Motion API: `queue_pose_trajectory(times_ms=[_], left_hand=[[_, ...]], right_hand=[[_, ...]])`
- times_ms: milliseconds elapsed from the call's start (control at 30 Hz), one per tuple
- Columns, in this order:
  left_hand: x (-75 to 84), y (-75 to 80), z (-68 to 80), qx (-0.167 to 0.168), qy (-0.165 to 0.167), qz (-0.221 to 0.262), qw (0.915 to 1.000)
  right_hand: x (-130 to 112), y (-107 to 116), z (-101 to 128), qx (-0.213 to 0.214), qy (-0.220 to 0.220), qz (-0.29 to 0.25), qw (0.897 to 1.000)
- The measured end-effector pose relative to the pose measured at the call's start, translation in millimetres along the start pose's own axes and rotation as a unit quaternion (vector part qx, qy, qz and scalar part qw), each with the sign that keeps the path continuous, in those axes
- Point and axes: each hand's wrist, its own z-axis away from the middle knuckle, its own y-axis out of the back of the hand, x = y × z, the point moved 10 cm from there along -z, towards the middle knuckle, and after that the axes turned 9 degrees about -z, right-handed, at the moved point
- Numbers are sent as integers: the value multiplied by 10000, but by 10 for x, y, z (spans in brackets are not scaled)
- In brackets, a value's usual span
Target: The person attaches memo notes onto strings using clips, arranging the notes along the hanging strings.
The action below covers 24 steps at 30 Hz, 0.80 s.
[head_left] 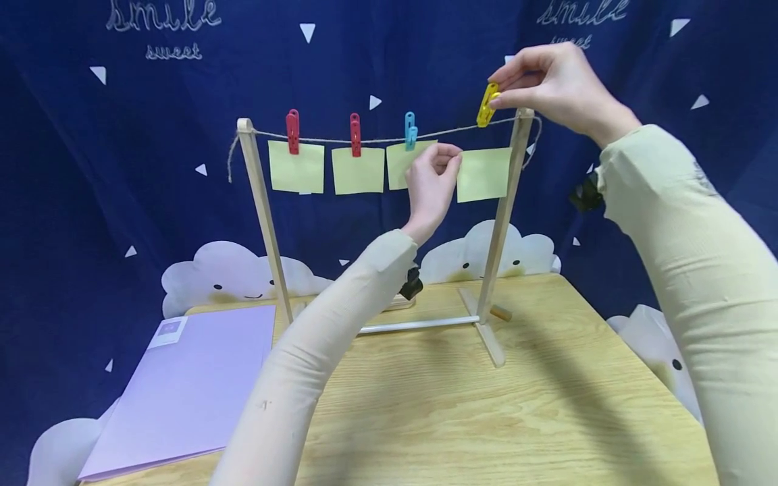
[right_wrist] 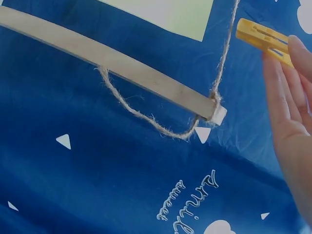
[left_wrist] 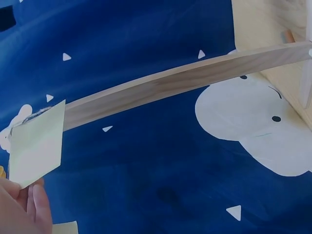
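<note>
A yellow clothespin [head_left: 487,106] is pinched between the thumb and fingers of my right hand [head_left: 556,84], close by the twine [head_left: 452,130] near the right post. In the right wrist view the clothespin [right_wrist: 263,36] shows beside the string, apart from it. My left hand [head_left: 430,182] pinches a pale yellow paper square [head_left: 483,175] by its left upper edge, just below the twine. Three similar squares hang to the left: two under red clothespins [head_left: 293,132] and one under a blue clothespin [head_left: 410,131], partly hidden by my left hand.
The wooden frame has a left post [head_left: 264,216], a right post [head_left: 503,223] and a white crossbar [head_left: 419,325]. It stands on a wooden table [head_left: 486,418]. A lilac folder [head_left: 188,391] lies at the left. Behind hangs a dark blue curtain [head_left: 121,189] with cloud prints.
</note>
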Motion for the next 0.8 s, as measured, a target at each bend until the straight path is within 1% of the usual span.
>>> queue_pose_trajectory(times_ms=[267, 400, 633, 800], left_hand=[[-22, -2, 0, 47, 42, -98, 9999], [-13, 3, -7, 26, 5, -124, 9999], [-10, 33, -21, 41, -8, -296, 9996], [-14, 45, -26, 64, -1, -344, 9994]], right_hand=[[34, -39, -63, -88, 99, -177, 9998], [64, -70, -84, -150, 19, -40, 9999], [91, -137, -125, -278, -121, 370, 9989], [130, -168, -141, -391, -285, 472, 9977]])
